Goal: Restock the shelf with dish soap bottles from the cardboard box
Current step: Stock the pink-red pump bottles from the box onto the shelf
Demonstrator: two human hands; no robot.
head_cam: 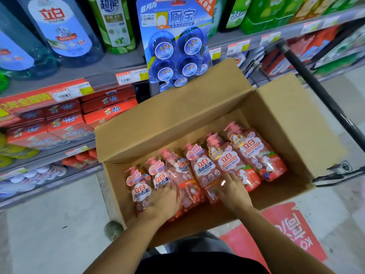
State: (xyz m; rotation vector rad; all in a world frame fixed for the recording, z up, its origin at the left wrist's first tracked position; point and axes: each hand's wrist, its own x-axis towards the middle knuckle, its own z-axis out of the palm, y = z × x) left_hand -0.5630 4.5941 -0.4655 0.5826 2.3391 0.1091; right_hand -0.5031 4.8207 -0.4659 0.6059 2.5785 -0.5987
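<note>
Both hands, left hand (164,200) and right hand (233,191), rest spread on flat-lying dish soap bottles (205,171), pumps toward shelf (110,74).

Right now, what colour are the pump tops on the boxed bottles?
Pink pump tops, seen in the head view.

A hanging blue card of toilet-cleaner pucks (175,50) serves as landmark. Left of it stand a green bottle (114,24) and large blue bottles (63,30). Below and left of it, red boxes (59,123) are stacked. Far below and right, a red floor sticker (290,232) lies on pale tiles. To its right, a black cart handle (320,91) slants.
</note>
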